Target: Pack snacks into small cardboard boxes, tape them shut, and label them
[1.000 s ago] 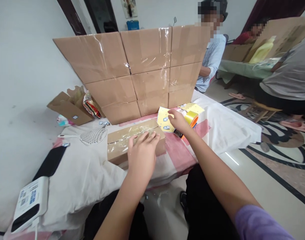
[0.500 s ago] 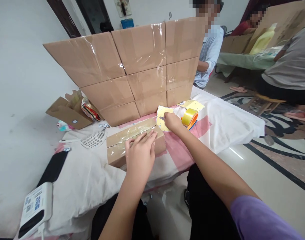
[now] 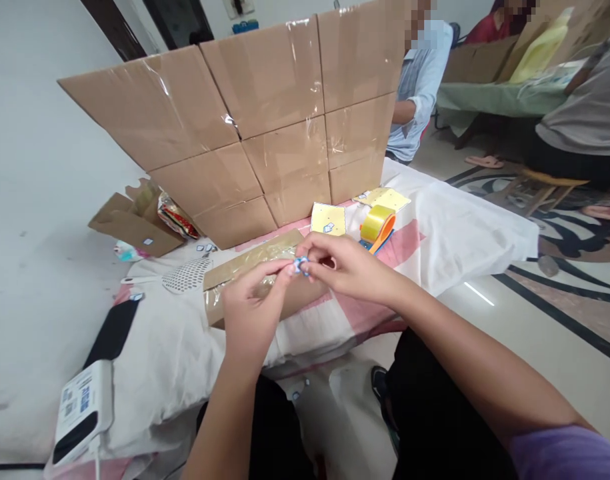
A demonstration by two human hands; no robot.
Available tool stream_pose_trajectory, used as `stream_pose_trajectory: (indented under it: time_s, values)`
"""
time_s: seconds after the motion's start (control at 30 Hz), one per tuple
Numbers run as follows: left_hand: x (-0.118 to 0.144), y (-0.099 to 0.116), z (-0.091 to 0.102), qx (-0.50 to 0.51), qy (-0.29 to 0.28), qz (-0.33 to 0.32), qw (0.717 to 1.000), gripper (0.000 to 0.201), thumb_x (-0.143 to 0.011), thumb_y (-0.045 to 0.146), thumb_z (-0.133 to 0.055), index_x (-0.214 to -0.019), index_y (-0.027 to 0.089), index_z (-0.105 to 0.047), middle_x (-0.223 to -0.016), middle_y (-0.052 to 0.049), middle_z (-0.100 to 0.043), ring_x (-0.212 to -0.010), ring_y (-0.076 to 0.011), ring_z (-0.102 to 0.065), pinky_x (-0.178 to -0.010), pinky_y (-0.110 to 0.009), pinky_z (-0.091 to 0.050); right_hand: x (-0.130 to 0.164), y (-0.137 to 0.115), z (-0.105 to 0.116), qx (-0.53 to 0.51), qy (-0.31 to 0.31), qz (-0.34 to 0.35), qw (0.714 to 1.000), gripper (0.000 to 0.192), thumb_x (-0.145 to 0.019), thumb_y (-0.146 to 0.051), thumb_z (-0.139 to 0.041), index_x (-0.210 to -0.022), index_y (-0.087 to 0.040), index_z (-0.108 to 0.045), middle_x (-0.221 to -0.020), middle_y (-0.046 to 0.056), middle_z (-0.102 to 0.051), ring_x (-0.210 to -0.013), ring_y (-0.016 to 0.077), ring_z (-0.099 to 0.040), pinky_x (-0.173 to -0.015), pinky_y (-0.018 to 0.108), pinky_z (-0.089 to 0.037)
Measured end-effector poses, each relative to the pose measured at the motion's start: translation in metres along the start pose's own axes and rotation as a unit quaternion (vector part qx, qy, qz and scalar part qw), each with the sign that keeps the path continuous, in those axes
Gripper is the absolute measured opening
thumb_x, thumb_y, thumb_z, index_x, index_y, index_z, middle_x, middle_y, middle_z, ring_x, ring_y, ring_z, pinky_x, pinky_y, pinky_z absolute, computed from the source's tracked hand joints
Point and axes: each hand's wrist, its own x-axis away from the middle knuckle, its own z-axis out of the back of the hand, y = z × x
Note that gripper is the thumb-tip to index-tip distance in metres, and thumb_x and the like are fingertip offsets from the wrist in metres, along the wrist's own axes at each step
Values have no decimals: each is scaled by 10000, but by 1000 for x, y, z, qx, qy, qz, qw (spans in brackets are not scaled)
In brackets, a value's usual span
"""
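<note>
My left hand [image 3: 255, 303] and my right hand [image 3: 347, 267] meet above a taped cardboard box [image 3: 217, 313]. Between their fingertips they pinch a small blue-and-white sticker [image 3: 301, 265], partly covered by the fingers. The long box lies on the cloth under my hands, its top shiny with clear tape. Just beyond my right hand is a yellow sheet [image 3: 327, 217] with a small white-and-blue shape on it. To its right stands a tape dispenser [image 3: 377, 227] with a yellow roll and an orange part.
A tall panel of joined cardboard boxes [image 3: 279, 100] rises behind. At left are an open carton [image 3: 135, 223], a white perforated ladle [image 3: 187, 275] and a white device [image 3: 85, 410] with a cable. More yellow sheets [image 3: 385, 199] lie at right. Other people sit beyond.
My right hand has come off the yellow sheet and moved left. My left hand has risen from the box top. Both now pinch the small sticker, and the view has shifted slightly.
</note>
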Motion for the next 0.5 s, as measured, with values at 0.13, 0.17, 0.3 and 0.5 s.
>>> stream_pose_trajectory:
  time_s: [0.13, 0.17, 0.3, 0.5]
  values:
    - [2, -3, -12, 35, 35, 69, 996, 129, -858, 314, -692, -853, 207, -764, -761, 2, -750, -679, -141, -682, -674, -255, -519, 2, 6, 1, 71, -2, 28, 997, 109, -944, -145, -516, -1011, -171, -597, -804, 6, -703, -734, 133, -620, -692, 240, -397]
    - [3, -5, -17, 47, 44, 84, 994, 139, -856, 320, -694, -862, 200, -763, -761, 0, -748, -666, -137, -676, -658, -249, -516, 0, 11, 2, 82, 3, 32, 996, 103, -944, -139, -516, -991, -169, -604, -815, 13, -711, -753, 138, -630, -705, 242, -399]
    - [2, -12, -28, 72, 88, 104, 988, 173, -854, 343, -691, -861, 182, -753, -744, -3, -733, -632, -121, -649, -630, -234, -507, -6, 24, 3, 171, 36, 87, 981, 118, -962, -155, -508, -950, -172, -624, -822, 21, -700, -744, 141, -621, -698, 243, -388]
    - [0, -13, -21, 66, 114, 101, 986, 201, -812, 368, -739, -855, 172, -746, -745, -12, -727, -664, -131, -656, -655, -241, -513, -7, 23, -4, 265, 86, 221, 935, 196, -1005, -180, -458, -951, -180, -647, -899, 41, -682, -807, 144, -603, -701, 251, -395]
